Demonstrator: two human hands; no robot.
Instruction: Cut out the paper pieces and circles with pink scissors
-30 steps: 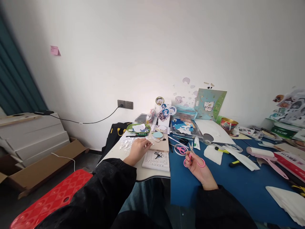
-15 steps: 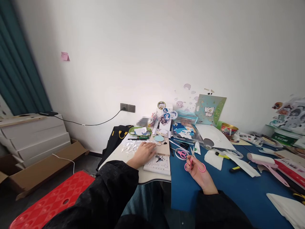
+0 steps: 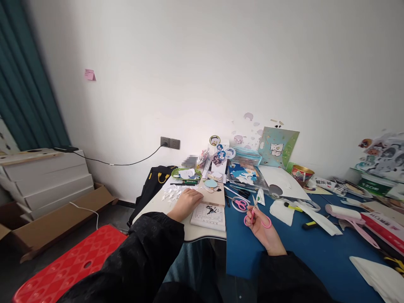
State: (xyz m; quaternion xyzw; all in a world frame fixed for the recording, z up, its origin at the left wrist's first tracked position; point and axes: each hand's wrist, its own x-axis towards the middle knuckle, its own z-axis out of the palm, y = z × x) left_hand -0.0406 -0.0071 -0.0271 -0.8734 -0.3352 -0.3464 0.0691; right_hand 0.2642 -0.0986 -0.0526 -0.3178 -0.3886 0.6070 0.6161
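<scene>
My right hand (image 3: 260, 227) is closed around the handles of small pink scissors (image 3: 254, 204). Their blades point up and stand a little apart, over the blue desk covering. My left hand (image 3: 188, 204) lies palm down at the left edge of an open notebook (image 3: 206, 222), fingers extended and slightly bent. I see nothing held in it; its palm and thumb are hidden. Small black scraps (image 3: 212, 209) lie on the notebook's lower page. Above them rests a light blue oval paper cutout (image 3: 211, 184). White paper scraps (image 3: 172, 192) are scattered beyond my left hand.
A second pair of pink scissors (image 3: 240, 204) lies by a tape roll. A green tray (image 3: 176, 173) holds paper pieces. To the right are a box knife (image 3: 311, 224), white tissue (image 3: 282, 211) and a pink lint roller (image 3: 347, 213). A red stool (image 3: 72, 256) stands at lower left.
My left hand has drawn back slightly to the left, and its fingers are a bit more bent. My right hand keeps the scissors in nearly the same place. The view has shifted a little.
</scene>
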